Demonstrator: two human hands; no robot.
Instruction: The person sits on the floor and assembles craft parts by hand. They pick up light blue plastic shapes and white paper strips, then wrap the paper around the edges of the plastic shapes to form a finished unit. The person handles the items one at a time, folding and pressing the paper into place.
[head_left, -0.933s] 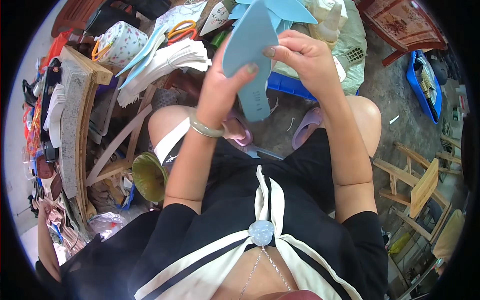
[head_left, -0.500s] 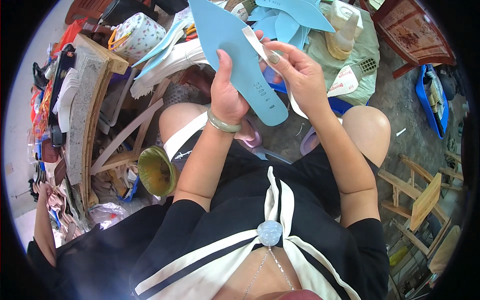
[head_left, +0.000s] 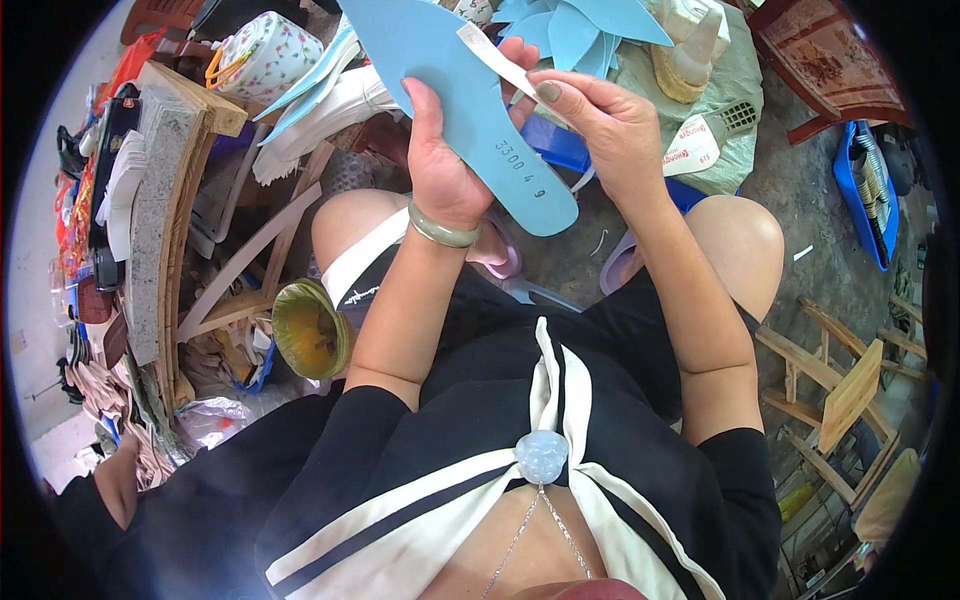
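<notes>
My left hand (head_left: 445, 175) is closed round a light blue shoe insole (head_left: 450, 90), its thumb on the upper face and its fingers underneath. The insole's pointed end is away from me and its rounded heel end towards me. My right hand (head_left: 615, 130) pinches a narrow white strip (head_left: 490, 52) between thumb and fingers. The strip's free end lies over the insole's right edge; I cannot tell whether it sticks there. Part of the strip hangs below my right hand, mostly hidden.
Blue insole pieces (head_left: 570, 35) lie piled ahead, beside a nozzled bottle (head_left: 695, 50) on a green sack (head_left: 735, 165). White strips (head_left: 330, 130) are bundled at left, near a stone-topped bench (head_left: 165, 200). A yellow-green pot (head_left: 305, 325) stands by my left knee. Another person's arm (head_left: 118, 480) shows far left.
The insole and my left hand have shifted slightly left and up, and the strip's end has moved left with them. My right hand has turned and moved a little right. The other person's arm has lowered.
</notes>
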